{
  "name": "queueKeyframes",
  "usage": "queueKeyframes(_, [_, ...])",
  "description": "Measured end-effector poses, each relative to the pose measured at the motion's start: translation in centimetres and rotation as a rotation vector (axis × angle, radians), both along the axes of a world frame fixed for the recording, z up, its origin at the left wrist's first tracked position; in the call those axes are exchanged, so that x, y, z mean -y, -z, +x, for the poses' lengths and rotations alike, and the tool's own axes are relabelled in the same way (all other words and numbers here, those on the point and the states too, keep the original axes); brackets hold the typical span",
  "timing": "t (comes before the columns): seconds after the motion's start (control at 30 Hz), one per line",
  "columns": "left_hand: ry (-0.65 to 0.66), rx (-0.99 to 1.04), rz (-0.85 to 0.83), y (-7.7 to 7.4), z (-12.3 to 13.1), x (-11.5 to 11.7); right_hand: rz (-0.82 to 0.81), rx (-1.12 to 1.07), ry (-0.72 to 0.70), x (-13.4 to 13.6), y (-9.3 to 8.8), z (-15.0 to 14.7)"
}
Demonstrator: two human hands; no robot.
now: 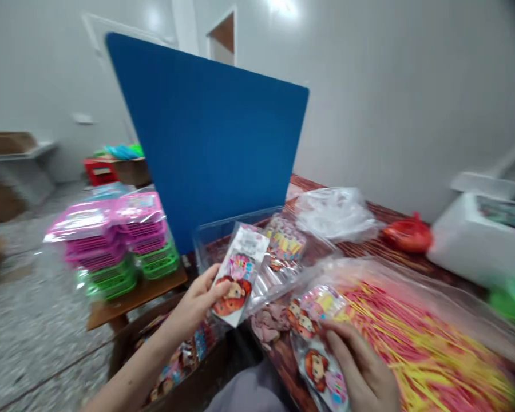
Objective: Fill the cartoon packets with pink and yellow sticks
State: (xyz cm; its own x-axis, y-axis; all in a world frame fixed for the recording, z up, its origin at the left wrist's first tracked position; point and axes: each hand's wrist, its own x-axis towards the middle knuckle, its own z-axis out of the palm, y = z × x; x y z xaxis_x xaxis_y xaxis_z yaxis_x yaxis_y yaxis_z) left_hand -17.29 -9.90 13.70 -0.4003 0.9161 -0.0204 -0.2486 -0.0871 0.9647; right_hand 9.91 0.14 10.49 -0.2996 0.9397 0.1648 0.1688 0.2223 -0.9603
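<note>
White card in a glossy clear sleeve, printed with a red-haired doll, makes up the packet (242,272) held tilted near the centre of the frame. The person's left hand (206,292) pinches it at its lower left edge, thumb across the front. At the lower right, the right hand (360,366) has its fingers drawn together at the edge of two overlapping doll packets (324,369); whether it grips one or both cannot be told.

Behind the raised packet, a clear plastic tray (210,243) holds more packets (285,237) on the desk (360,250). Pink and yellow strands (412,332) spread beside the right hand in a clear bag (386,274).

The left pinch takes in only one edge, so the slick sleeve could swivel or slip; a drop could land it in the carton (122,355) below, among the loose packets (184,360). Overlapping film might cling, making the right hand drag both packets together, and its knuckles could snag the strands.
</note>
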Motion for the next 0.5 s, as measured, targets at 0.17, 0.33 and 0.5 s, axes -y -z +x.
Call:
queueKeyframes(0.17, [0.335,-0.092,-0.045,1.7,4.3,-2.6,0.299,0.060,0.099,-3.6,-5.4,-2.9])
queueKeyframes(0.33, [0.381,-0.165,-0.088,3.0,5.6,-3.0,0.377,0.120,-0.027,-5.1,-4.6,-3.8])
queueKeyframes(0.5, [0.335,-0.262,-0.155,4.2,5.3,-2.8,0.625,0.084,0.090,-3.7,-2.7,-3.9])
